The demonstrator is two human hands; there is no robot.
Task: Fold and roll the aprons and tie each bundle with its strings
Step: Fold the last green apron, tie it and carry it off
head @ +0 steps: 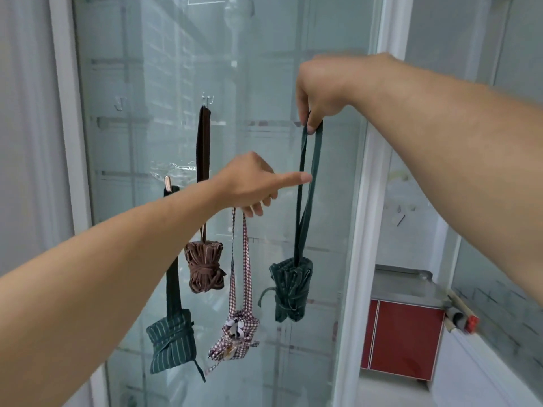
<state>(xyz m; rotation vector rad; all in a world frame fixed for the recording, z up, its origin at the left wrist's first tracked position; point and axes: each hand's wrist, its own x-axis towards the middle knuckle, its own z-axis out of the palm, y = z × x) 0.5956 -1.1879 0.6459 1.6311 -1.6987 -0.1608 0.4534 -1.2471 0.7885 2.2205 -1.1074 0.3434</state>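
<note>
Four rolled apron bundles hang in front of a frosted glass door [264, 83], each dangling by its neck loop. The right hand [323, 86] pinches the top of a long dark green strap [308, 186] between thumb and fingers; below it hangs a dark green pinstriped apron bundle [291, 289], rolled into a short upright cylinder and cinched round the lower part with its own strings, one loose end curling out at the left. The left hand [252, 183] has its forefinger stretched out straight, tip just at that green strap, while its lower fingers curl round the loop of a red-and-white checked apron bundle [235, 336] — a lumpy tied packet with a small printed patch showing. Further left, a brown striped apron bundle [204, 267], wound round with brown strings, hangs by its brown strap from a clear stick-on hook [207, 98]. Lowest and leftmost, a green white-striped apron bundle [172, 342] — flatter, folded more like a pouch — hangs from a copper-coloured hook [168, 183]. A red cabinet [405, 339] stands at the lower right.
</note>
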